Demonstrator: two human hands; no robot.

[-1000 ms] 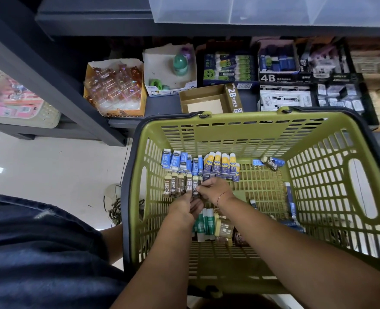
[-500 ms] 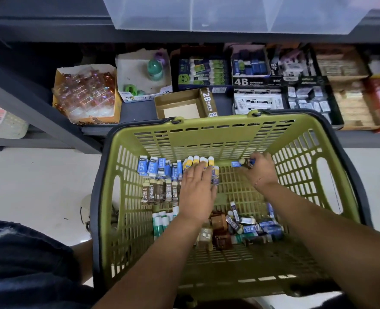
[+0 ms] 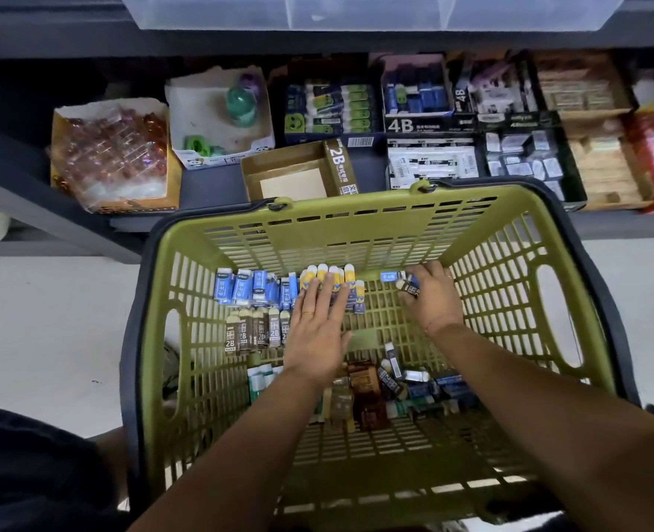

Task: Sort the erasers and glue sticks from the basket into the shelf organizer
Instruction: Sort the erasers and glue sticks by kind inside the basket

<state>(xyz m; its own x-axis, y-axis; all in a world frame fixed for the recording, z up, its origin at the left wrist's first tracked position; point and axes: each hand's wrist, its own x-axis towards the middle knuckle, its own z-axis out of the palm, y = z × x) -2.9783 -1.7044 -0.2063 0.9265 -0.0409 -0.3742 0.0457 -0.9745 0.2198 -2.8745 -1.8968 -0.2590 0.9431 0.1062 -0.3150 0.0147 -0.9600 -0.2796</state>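
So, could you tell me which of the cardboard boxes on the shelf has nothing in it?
The brown 2B box, just beyond the basket's far rim; only its bare floor shows, while neighbouring boxes hold stock.

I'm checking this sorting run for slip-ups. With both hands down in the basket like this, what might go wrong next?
The left hand lies flat over the yellow-capped sticks; dragging it may scatter that neat row. The right hand has a loose grip on a dark eraser near the basket's far wall; it might drop back. The 2B box is open and empty, but the 4B box stands near, so erasers might be misfiled.
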